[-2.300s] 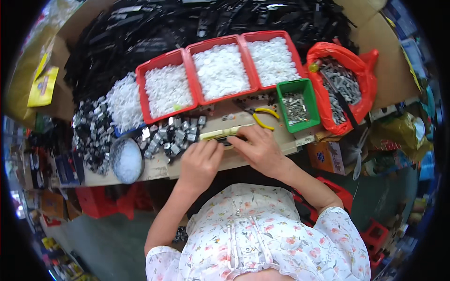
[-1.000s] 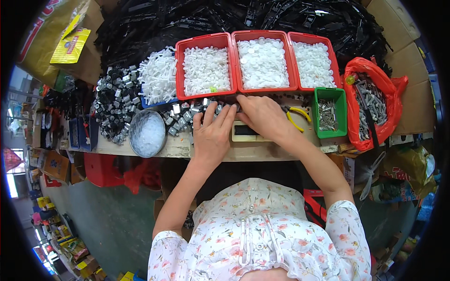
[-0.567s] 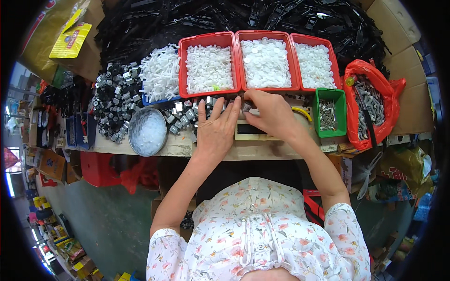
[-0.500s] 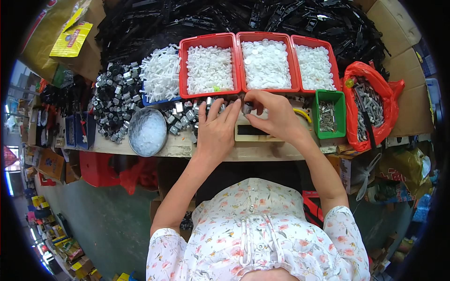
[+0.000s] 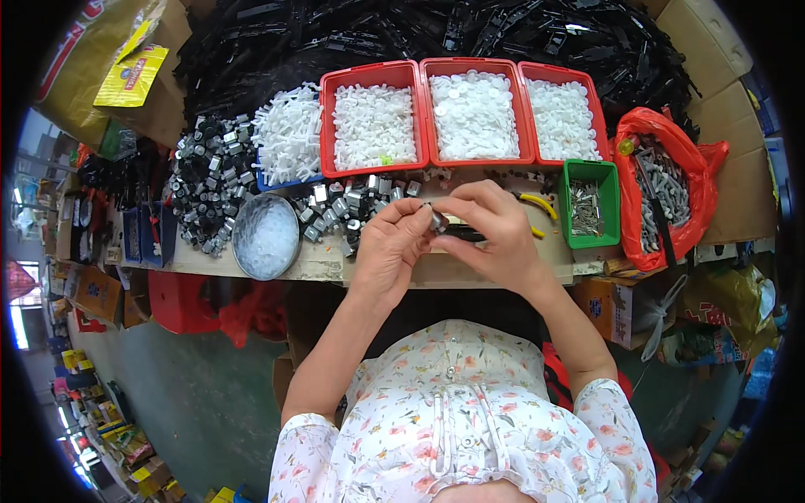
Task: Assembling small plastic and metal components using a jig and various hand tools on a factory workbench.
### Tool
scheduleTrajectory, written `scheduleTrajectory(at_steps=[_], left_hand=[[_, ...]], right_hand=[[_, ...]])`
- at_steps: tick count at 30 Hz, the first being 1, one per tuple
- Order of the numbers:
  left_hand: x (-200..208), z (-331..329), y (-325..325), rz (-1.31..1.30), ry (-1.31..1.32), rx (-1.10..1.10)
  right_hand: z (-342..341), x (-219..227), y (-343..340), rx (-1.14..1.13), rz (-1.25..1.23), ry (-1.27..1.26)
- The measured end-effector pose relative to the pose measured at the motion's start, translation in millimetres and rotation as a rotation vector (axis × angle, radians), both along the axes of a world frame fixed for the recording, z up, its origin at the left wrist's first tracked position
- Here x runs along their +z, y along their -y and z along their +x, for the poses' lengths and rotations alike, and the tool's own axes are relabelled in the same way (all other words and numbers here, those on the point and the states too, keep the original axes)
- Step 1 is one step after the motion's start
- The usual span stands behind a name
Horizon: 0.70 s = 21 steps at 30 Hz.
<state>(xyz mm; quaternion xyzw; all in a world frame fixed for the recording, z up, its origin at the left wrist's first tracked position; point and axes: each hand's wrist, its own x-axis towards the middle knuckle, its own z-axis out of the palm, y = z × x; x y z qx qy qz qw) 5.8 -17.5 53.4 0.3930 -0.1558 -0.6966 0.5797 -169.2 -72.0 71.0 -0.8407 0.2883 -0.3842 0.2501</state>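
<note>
Above the table's front part, both my hands have come together around a small silver-and-black motor (image 5: 438, 221). My left hand (image 5: 384, 260) pinches its left side with thumb and fingers. On its other side, the fingertips of my right hand (image 5: 500, 236) are closed on the same motor. Fingers cover much of it, so its far end is hidden. A loose heap of similar motors (image 5: 334, 206) lies just beyond my left hand. Yellow-handled pliers (image 5: 541, 204) rest to the right of my right hand. Partly behind my hands, a dark flat piece (image 5: 465, 233) shows on the table.
Three red trays (image 5: 425, 134) of white plastic parts line the back. Black parts (image 5: 386, 33) pile behind them. A round metal dish (image 5: 236, 243) stands left, near more motors (image 5: 210, 159). At right are a green bin (image 5: 616, 205) of metal pins and a red bag (image 5: 711, 180).
My left hand has turned from lying flat, fingers forward, to pinching the motor. Both hands have drawn nearer to me, bringing the motor off the spot by the trays.
</note>
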Motion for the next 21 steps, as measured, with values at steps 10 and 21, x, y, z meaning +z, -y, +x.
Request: scheduleTrajectory(at_steps=[10,21], left_hand=[[-5,7,-23,-0.293,1.056,0.120],[-34,10,-23,-0.813,1.659,0.132]], right_hand=[[-3,-31,-2,-0.034,-0.006,-0.144],[-1,-28,-4,-0.015,-0.078,-0.331]])
